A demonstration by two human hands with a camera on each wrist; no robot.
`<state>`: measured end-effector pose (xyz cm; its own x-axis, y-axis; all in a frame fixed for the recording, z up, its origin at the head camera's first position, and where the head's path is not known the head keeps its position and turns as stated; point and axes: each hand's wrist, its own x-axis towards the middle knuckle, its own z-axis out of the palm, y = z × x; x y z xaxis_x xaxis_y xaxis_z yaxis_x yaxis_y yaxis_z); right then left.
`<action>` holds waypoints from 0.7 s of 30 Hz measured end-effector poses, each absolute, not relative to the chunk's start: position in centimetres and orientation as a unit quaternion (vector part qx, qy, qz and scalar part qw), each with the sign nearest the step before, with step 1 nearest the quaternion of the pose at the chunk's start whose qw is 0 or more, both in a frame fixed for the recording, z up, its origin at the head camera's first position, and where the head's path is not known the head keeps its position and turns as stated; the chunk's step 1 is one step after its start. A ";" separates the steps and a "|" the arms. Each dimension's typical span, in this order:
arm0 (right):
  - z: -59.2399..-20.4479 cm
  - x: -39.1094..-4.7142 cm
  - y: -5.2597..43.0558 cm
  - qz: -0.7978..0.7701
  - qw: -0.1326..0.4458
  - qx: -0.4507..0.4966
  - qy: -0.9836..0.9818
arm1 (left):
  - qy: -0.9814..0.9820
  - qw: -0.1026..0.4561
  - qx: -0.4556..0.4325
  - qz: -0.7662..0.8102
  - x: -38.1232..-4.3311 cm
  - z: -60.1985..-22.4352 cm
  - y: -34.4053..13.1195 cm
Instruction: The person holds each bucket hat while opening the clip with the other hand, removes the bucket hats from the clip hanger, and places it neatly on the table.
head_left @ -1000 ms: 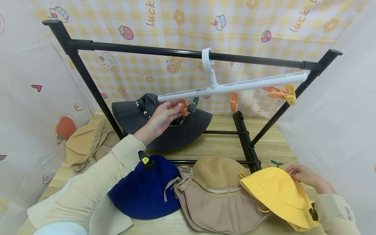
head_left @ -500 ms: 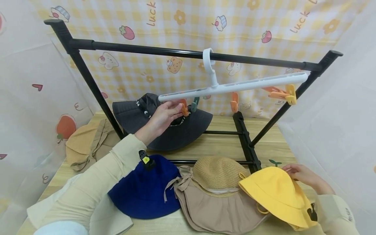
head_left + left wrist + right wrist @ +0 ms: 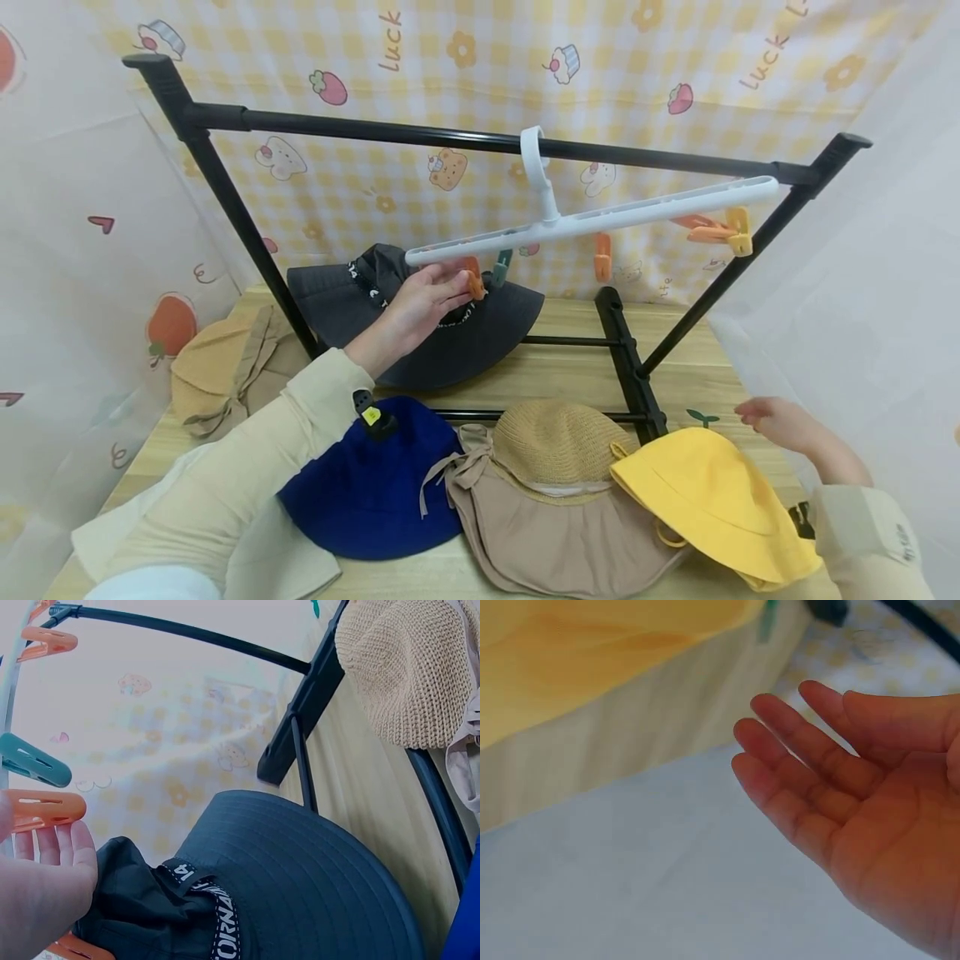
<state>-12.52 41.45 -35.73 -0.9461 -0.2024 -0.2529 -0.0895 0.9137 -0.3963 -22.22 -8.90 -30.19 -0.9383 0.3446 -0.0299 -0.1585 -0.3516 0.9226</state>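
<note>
My left hand [image 3: 416, 308] pinches an orange clothespin [image 3: 474, 279] under the low left end of a white hanger [image 3: 600, 222]. In the left wrist view, the thumb and fingers sit on either side of that clothespin. Just below the hand is a dark grey wide-brimmed hat [image 3: 300, 870], another orange clothespin [image 3: 81, 948] beside its crown. A green clothespin [image 3: 502, 268] hangs close by. At the right, my right hand [image 3: 783, 425] hovers apart from the yellow bucket hat [image 3: 712, 500], palm bare and fingers loosely bent.
The hanger hooks over the bar of a black rack [image 3: 360, 129], with more clothespins [image 3: 602, 257] toward its right. Along the front lie a blue hat [image 3: 382, 492] and a straw hat with beige brim [image 3: 562, 442]. Beige hats [image 3: 225, 367] lie at the left.
My right hand has come off the yellow hat and moved slightly away to the upper right. The hanger's right end has tipped up a little. My left hand keeps its hold on the clothespin.
</note>
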 end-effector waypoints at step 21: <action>-28.7 -17.1 19.9 -0.242 0.100 -0.247 0.933 | 0.528 0.156 0.093 0.830 -21.0 -30.0 -9.1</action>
<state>-17.11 19.94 -28.73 -0.8582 -0.5088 -0.0674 -0.4118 0.7610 -0.5013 -20.96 -9.09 -29.98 -0.9339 0.3574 -0.0098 -0.1602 -0.3936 0.9052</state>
